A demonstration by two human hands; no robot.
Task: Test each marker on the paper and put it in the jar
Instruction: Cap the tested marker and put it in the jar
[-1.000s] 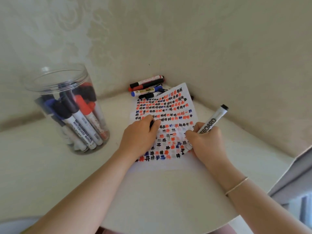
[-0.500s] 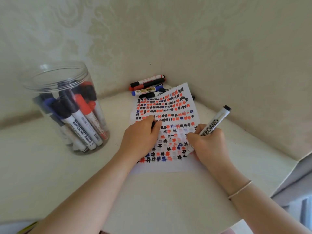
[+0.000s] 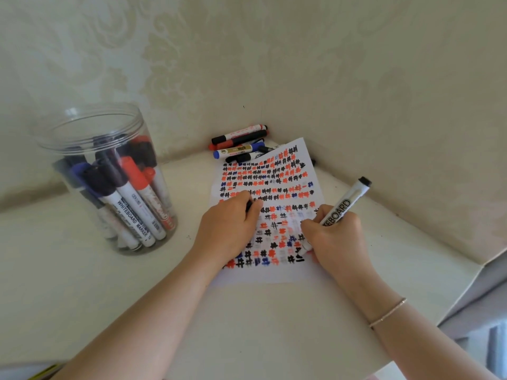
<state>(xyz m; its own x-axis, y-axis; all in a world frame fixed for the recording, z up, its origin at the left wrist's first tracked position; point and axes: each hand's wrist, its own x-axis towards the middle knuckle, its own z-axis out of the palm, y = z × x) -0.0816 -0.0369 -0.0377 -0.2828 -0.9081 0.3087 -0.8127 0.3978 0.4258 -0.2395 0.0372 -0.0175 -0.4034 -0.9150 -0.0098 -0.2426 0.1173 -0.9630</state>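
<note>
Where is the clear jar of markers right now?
In the head view, the jar stands on the table's left side by the wall, left of the paper.

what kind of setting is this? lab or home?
Likely a home, not a lab: a pale table pushed into a corner, walls with embossed floral wallpaper, and only a clear plastic jar of markers plus a test paper. No lab gear is visible.

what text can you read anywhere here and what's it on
"WHITEBOARD MARKER": black-capped marker in the jar
"EBOARD", start hidden: marker in the right hand
Rows of "#" marks: paper
Red marker in the jar: print too blurred
Markers by the wall: labels too small
</note>
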